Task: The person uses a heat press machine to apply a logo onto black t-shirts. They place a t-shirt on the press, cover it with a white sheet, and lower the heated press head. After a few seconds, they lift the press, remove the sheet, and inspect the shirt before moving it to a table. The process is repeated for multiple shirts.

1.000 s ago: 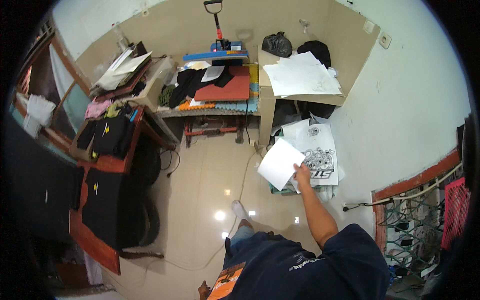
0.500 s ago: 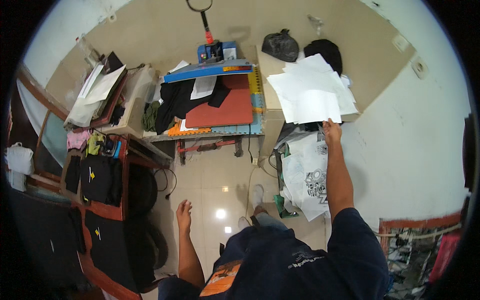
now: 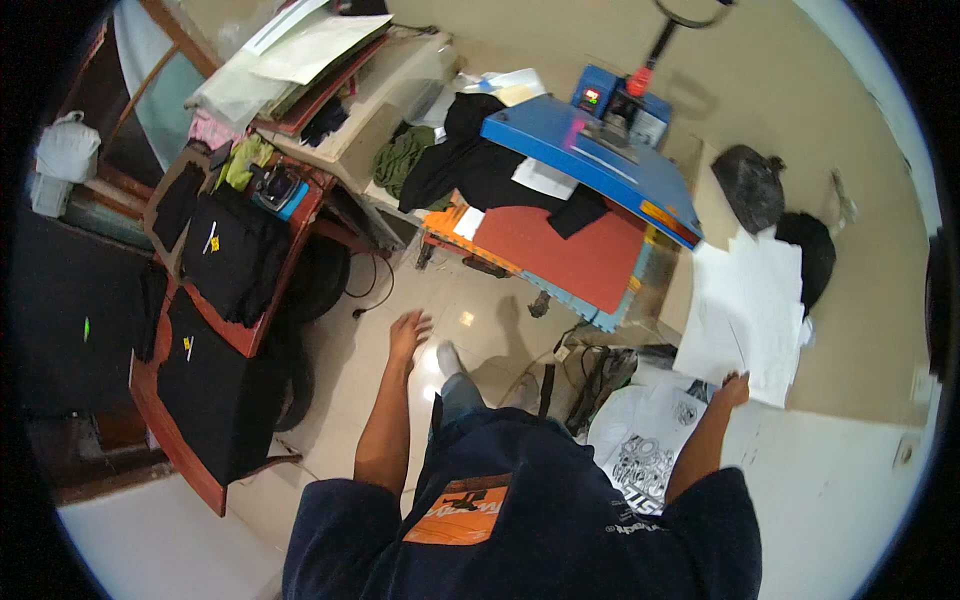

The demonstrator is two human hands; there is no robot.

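Observation:
My right hand (image 3: 733,389) is at the right, its fingers closed on the near edge of white paper (image 3: 741,322) lying over a pile of sheets on the right counter. Whether it grips one sheet or several is unclear. Large printed sheets (image 3: 642,460) lie lower down, just below that hand. My left hand (image 3: 408,335) hangs over the tiled floor with fingers apart and nothing in them. Beside the paper pile stands a blue heat press (image 3: 560,150), its upper plate raised over a red pad (image 3: 555,265), black fabric (image 3: 450,165) and a small white sheet (image 3: 543,178).
Stacked boards and papers (image 3: 310,55) sit at the back left. A wooden table (image 3: 205,480) along the left carries folded black garments (image 3: 225,255). A cable (image 3: 380,295) lies on the floor (image 3: 340,390). A black bag (image 3: 750,185) rests behind the papers.
My right hand has carried the paper from over the low printed sheets up onto the counter pile. My left hand has risen forward into fuller view. The view has turned, shifting the counter rightward.

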